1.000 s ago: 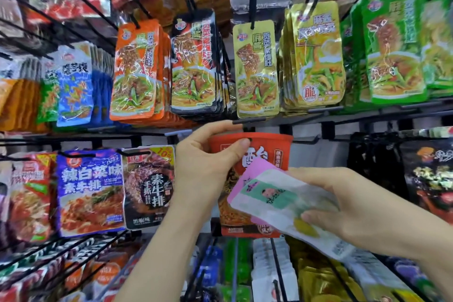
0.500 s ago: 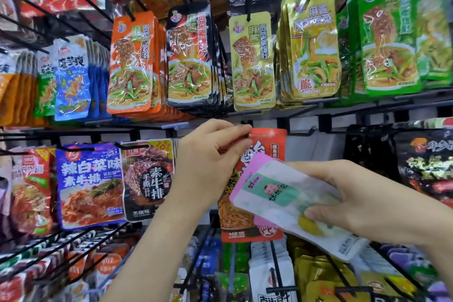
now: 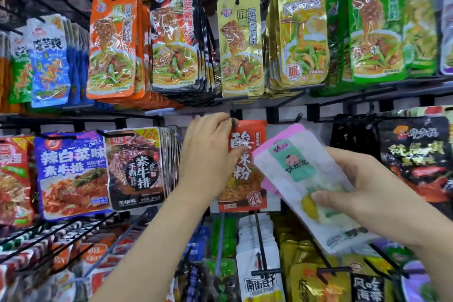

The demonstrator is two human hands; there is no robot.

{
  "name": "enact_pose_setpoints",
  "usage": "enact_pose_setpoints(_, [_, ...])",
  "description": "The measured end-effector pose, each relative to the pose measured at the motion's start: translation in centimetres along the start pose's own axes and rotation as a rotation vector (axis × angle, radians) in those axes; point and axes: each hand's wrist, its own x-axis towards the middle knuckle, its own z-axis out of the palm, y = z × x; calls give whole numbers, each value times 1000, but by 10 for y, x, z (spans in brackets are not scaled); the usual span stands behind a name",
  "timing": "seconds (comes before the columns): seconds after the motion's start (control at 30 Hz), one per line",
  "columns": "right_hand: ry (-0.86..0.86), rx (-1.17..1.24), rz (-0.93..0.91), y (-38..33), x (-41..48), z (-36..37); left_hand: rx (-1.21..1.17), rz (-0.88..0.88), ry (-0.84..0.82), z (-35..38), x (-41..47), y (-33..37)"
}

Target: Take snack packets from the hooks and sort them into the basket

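Pinching the top edge of one red packet (image 3: 245, 179) in the middle row, right at its hook (image 3: 234, 123), the left hand (image 3: 208, 154) fills the gap beside the black packets (image 3: 137, 169). Two more packets, a white packet (image 3: 289, 189) over a pink packet (image 3: 289, 133), are gripped in the right hand (image 3: 372, 193) and overlap the red one's right edge.

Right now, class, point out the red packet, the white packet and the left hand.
red packet (image 3: 245, 147), head view, printed front.
white packet (image 3: 291, 163), head view, green label.
left hand (image 3: 208, 152), head view, back of hand.
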Motion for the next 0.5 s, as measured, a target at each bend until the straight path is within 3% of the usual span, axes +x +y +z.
enact_pose_setpoints(0.17, [81,10,16,-1,-5,5,-79,-88,-33,18,5,2])
enact_pose_setpoints(0.27, [131,5,-3,-7,-6,9,-215,-115,75,10,-5,6])
enact_pose_setpoints(0.37, [166,182,-44,-16,-7,11,-680,-348,239,-28,-34,29])
enact_pose_setpoints(0.43, [178,360,-65,-21,-6,19,-1104,-477,90,-52,-52,58])
enact_pose_setpoints(0.5, [218,487,-77,-24,-6,35,-1255,-487,-3,-54,-63,77])
